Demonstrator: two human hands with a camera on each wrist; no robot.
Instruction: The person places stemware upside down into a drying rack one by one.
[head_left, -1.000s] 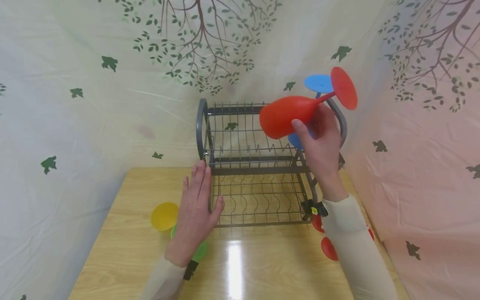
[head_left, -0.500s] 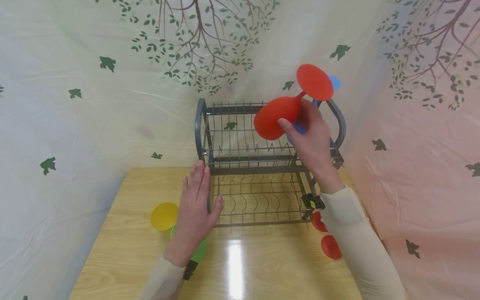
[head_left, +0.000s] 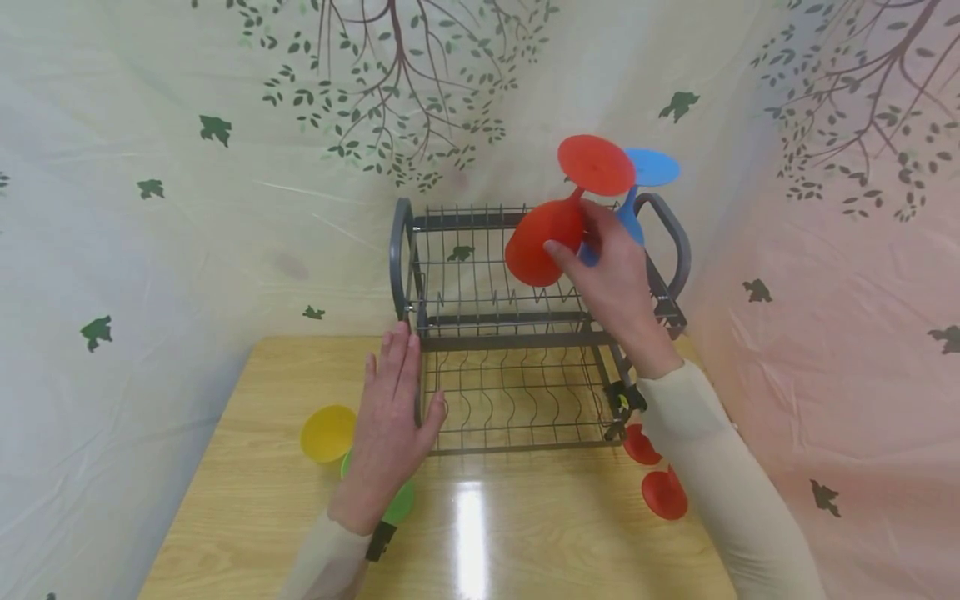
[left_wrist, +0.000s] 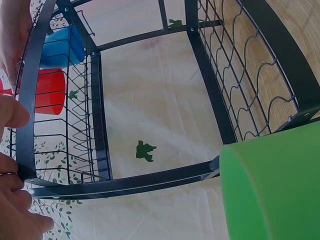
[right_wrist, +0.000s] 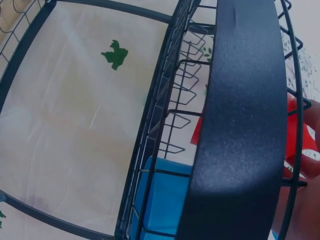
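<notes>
Right of centre in the head view, the right hand (head_left: 615, 283) is pinching the red goblet (head_left: 543, 243) between thumb and fingers, with the bowl lying up and left of the hand, over the rack's (head_left: 517, 341) upper tier and beside the blue goblet (head_left: 655, 167). Its long axis is slanting — mouth toward lower left, foot toward upper right — and the coming move seems to be turning on that tilt; rim contact with the wires I cannot tell. The left hand (head_left: 386, 429), fingers straight, is lying farther off — at the rack's left side.
</notes>
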